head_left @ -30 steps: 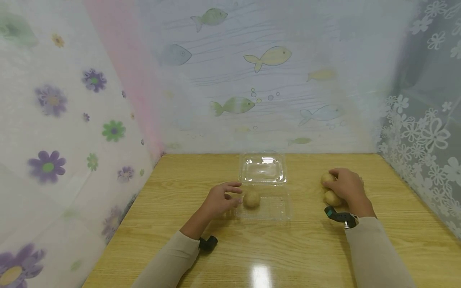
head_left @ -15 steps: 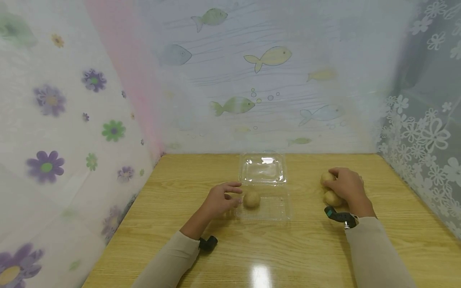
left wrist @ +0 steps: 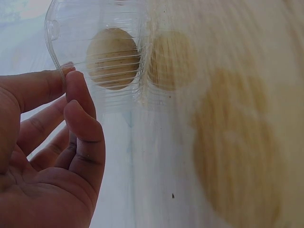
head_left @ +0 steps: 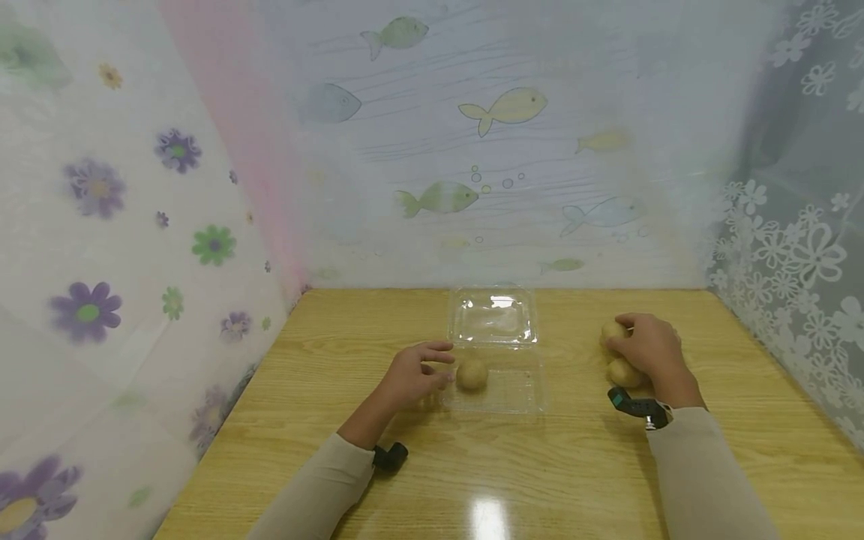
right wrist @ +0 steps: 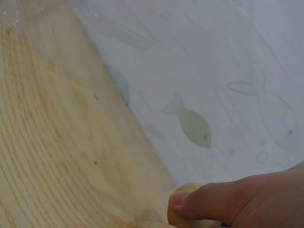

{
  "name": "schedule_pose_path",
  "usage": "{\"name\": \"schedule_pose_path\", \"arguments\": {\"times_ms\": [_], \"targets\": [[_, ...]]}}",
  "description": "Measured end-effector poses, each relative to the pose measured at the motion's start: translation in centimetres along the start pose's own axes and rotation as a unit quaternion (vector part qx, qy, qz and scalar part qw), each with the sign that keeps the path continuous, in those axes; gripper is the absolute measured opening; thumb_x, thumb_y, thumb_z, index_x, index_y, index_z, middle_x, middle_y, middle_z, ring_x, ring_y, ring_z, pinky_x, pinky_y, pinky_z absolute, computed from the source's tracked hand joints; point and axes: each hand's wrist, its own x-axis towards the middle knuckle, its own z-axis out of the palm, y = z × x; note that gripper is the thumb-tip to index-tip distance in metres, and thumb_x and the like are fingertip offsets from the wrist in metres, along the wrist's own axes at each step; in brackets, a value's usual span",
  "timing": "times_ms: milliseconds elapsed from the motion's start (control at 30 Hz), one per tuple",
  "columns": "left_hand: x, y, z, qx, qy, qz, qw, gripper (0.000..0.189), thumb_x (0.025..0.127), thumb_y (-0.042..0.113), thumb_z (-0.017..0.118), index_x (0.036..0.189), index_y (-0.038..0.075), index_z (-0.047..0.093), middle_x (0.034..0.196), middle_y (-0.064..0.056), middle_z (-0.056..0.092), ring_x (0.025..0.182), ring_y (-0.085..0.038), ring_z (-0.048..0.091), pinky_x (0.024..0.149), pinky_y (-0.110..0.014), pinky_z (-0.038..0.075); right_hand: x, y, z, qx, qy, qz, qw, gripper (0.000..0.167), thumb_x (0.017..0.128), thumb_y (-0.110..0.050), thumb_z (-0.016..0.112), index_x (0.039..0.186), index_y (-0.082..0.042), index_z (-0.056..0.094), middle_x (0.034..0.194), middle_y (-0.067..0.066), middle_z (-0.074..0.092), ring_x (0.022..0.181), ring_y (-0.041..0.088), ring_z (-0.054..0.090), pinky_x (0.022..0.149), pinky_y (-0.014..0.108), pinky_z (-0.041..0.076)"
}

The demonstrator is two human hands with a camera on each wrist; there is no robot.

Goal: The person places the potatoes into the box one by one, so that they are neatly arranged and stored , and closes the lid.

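A clear plastic clamshell container [head_left: 516, 409] lies open on the table, its lid [head_left: 493, 319] folded back toward the wall. One round, tan potato [head_left: 472, 374] sits at the left end of its base. My left hand [head_left: 413, 375] pinches the container's rim between thumb and fingertips; the left wrist view shows this grip, with the potato [left wrist: 113, 59] seen through the ribbed side wall. At the right, my right hand [head_left: 649, 346] holds a potato [head_left: 611, 334] from above, its thumb [right wrist: 199, 202] against the skin. Another potato [head_left: 624, 372] lies nearer, below the thumb.
The wood-grain table [head_left: 540, 465] runs back to a wall covering [head_left: 506, 165] printed with fish. A flowered sheet [head_left: 135, 300] hangs along the left and a white-flowered one [head_left: 796, 277] along the right. Part of another tan round thing [head_left: 678, 342] shows behind the right hand.
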Motion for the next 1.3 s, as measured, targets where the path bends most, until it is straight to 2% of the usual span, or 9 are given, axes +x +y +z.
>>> {"name": "schedule_pose_path", "arguments": {"times_ms": [200, 400, 700, 900, 1300], "targets": [[-0.1, 0.0, 0.0, -0.006, 0.0, -0.003, 1.0, 0.035, 0.095, 0.014, 0.077, 0.127, 0.003, 0.072, 0.154, 0.002, 0.054, 0.096, -0.021, 0.074, 0.075, -0.031, 0.064, 0.1, -0.1, 0.0, 0.01, -0.002, -0.001, 0.9999, 0.063, 0.096, -0.032, 0.068, 0.146, 0.003, 0.054, 0.13, 0.034, 0.064, 0.112, 0.052, 0.06, 0.091, 0.068, 0.045], [0.0, 0.2, 0.0, -0.006, -0.001, 0.0, 1.0, 0.035, 0.095, 0.014, 0.077, 0.128, 0.002, 0.072, 0.154, 0.002, 0.054, 0.094, -0.02, 0.075, 0.075, -0.031, 0.064, 0.1, -0.3, -0.2, 0.018, -0.003, 0.004, 0.9998, 0.064, 0.095, -0.032, 0.068, 0.147, 0.003, 0.054, 0.127, 0.033, 0.065, 0.108, 0.048, 0.062, 0.086, 0.063, 0.049], [0.0, -0.1, 0.0, -0.009, -0.001, 0.001, 1.0, 0.035, 0.094, 0.013, 0.077, 0.127, 0.002, 0.072, 0.153, 0.001, 0.054, 0.093, -0.02, 0.074, 0.075, -0.03, 0.064, 0.2, -0.8, -0.5, 0.001, -0.001, -0.003, 1.0, 0.065, 0.096, -0.034, 0.07, 0.147, 0.003, 0.054, 0.132, 0.033, 0.063, 0.116, 0.053, 0.058, 0.098, 0.074, 0.04], [0.1, -0.1, 0.0, -0.015, -0.001, 0.004, 0.9999, 0.034, 0.094, 0.012, 0.078, 0.126, 0.001, 0.072, 0.154, -0.002, 0.054, 0.093, -0.02, 0.075, 0.075, -0.03, 0.064, 0.2, -1.1, -0.7, 0.0, -0.006, -0.004, 1.0, 0.065, 0.097, -0.035, 0.07, 0.148, 0.002, 0.053, 0.133, 0.034, 0.062, 0.118, 0.053, 0.057, 0.1, 0.075, 0.038], [-0.1, 0.2, 0.1, -0.006, -0.001, 0.001, 1.0, 0.035, 0.095, 0.013, 0.076, 0.128, 0.002, 0.072, 0.154, 0.001, 0.054, 0.093, -0.02, 0.075, 0.075, -0.03, 0.064, 0.0, -1.7, -1.0, 0.01, -0.006, -0.01, 0.9999, 0.066, 0.097, -0.035, 0.07, 0.148, 0.003, 0.052, 0.132, 0.035, 0.061, 0.116, 0.052, 0.058, 0.099, 0.076, 0.036]]}}
